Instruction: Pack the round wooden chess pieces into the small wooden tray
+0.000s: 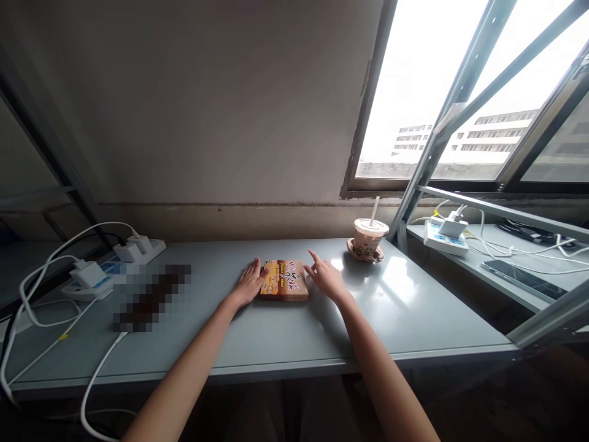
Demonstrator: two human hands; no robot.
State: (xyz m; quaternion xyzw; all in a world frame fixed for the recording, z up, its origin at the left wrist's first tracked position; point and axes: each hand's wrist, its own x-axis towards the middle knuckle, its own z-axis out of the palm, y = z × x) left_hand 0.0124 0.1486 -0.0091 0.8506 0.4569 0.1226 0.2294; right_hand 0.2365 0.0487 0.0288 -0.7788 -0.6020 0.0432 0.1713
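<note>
A flat box with a yellow and brown printed top, several dark characters and the words "Chinese chess" or similar in small lettering, lies on the grey table in front of me. My left hand rests along its left side, fingers stretched forward and the thumb touching the box edge. On the other side, my right hand hovers close to the right edge, its index finger extended and the fingers apart. Neither hand wraps round the box.
A lidded drink cup with a straw stands in a carton holder at the back right. At left lie a power strip, white cables and a blurred-out object. Past a metal frame post sit another power strip and a phone.
</note>
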